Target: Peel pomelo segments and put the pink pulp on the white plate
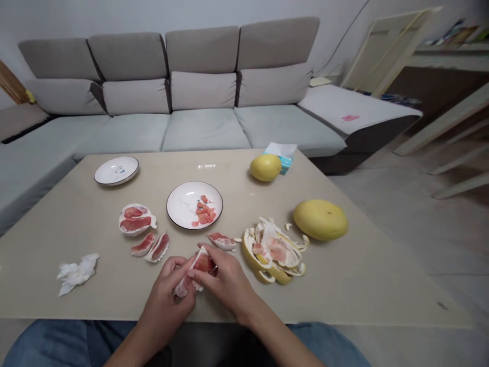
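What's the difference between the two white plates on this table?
The nearer plate holds pieces of pink pomelo flesh, while the farther plate holds no fruit. The nearer plate sits mid-table, the farther plate towards the back left corner. The farther plate has a small printed mark at its centre, the nearer plate faint writing on its left side. Both are round and white with a dark rim.
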`<move>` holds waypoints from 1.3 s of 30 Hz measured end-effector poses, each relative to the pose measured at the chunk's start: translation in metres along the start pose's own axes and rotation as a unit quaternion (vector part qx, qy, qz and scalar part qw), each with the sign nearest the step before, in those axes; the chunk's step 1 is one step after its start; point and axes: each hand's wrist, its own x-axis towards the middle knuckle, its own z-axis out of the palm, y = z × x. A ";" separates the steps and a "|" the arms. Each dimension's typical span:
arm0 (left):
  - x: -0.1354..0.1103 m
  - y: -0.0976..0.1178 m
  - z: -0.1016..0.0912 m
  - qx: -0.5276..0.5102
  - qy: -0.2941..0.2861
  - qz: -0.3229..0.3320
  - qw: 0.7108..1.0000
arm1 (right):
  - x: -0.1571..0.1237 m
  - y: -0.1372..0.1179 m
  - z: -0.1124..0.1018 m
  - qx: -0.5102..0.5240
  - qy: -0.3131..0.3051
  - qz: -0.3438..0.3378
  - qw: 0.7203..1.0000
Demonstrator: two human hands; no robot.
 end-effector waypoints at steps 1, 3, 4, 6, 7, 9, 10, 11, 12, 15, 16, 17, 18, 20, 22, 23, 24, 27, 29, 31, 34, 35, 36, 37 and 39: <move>0.000 0.000 0.000 0.004 0.004 0.002 1.000 | 0.000 -0.001 -0.002 -0.007 -0.004 -0.008 1.000; 0.000 -0.001 -0.001 0.010 0.008 0.006 1.000 | -0.001 -0.002 -0.003 -0.020 -0.010 -0.031 0.999; 0.000 -0.001 -0.002 0.013 0.010 0.009 1.000 | -0.001 -0.002 -0.003 -0.026 -0.010 -0.045 0.999; -0.001 -0.001 -0.002 0.017 0.014 0.012 1.000 | -0.001 -0.001 -0.001 -0.034 -0.007 -0.070 0.997; -0.001 0.000 -0.002 0.019 0.016 0.014 1.000 | -0.001 -0.001 0.000 -0.034 -0.004 -0.078 0.996; -0.001 0.001 -0.003 0.020 0.019 0.018 0.999 | -0.001 0.002 0.003 -0.028 0.001 -0.087 0.996; -0.001 0.002 -0.003 0.018 0.021 0.019 0.999 | -0.001 0.003 0.004 -0.024 0.003 -0.091 0.996; -0.001 0.003 -0.003 0.015 0.023 0.020 0.999 | -0.001 0.004 0.004 -0.021 0.006 -0.095 0.995; -0.001 0.004 -0.004 0.010 0.022 0.019 1.000 | -0.001 0.004 0.005 -0.019 0.011 -0.099 0.995; -0.001 0.006 -0.004 -0.017 0.014 0.004 1.000 | -0.001 0.005 0.005 -0.024 0.026 -0.105 0.994; -0.001 0.006 -0.004 -0.028 0.010 -0.004 1.000 | -0.001 0.005 0.004 -0.028 0.029 -0.106 0.994; -0.001 0.005 -0.004 -0.040 0.006 -0.014 0.999 | -0.001 0.004 0.004 -0.034 0.033 -0.107 0.993; -0.001 0.004 -0.003 -0.053 0.005 -0.027 0.998 | -0.001 0.004 0.004 -0.041 0.036 -0.113 0.992; -0.001 0.002 -0.001 -0.089 0.004 -0.057 0.994 | -0.002 0.003 0.005 -0.056 0.040 -0.131 0.989; 0.000 -0.001 0.001 -0.129 -0.001 -0.073 0.989 | -0.002 0.002 0.007 -0.064 0.042 -0.147 0.986; 0.000 -0.001 0.001 -0.145 -0.004 -0.073 0.987 | -0.002 0.002 0.007 -0.064 0.042 -0.151 0.986; 0.001 -0.002 0.001 -0.156 -0.006 -0.067 0.985 | -0.002 0.002 0.007 -0.061 0.043 -0.153 0.985; 0.004 -0.001 -0.004 -0.173 -0.009 -0.061 0.983 | -0.002 0.000 0.005 -0.049 0.043 -0.150 0.987; 0.006 0.000 -0.008 -0.187 -0.019 -0.078 0.979 | -0.001 0.000 0.002 -0.039 0.040 -0.151 0.987; 0.007 0.001 -0.013 -0.202 -0.037 -0.095 0.974 | 0.000 0.000 -0.001 -0.028 0.034 -0.152 0.987; 0.008 0.001 -0.015 -0.217 -0.043 -0.108 0.969 | 0.000 -0.001 -0.002 -0.007 0.021 -0.141 0.990; 0.008 0.001 -0.015 -0.218 -0.036 -0.110 0.969 | -0.001 -0.002 -0.001 -0.003 0.024 -0.131 0.991; 0.008 0.001 -0.014 -0.216 -0.026 -0.111 0.970 | -0.001 -0.003 0.000 -0.002 0.032 -0.116 0.993; 0.007 0.001 -0.013 -0.210 -0.015 -0.110 0.971 | -0.002 -0.004 0.002 -0.003 0.045 -0.098 0.994; 0.007 0.002 -0.010 -0.190 0.009 -0.103 0.976 | -0.004 -0.005 0.006 -0.002 0.074 -0.049 0.996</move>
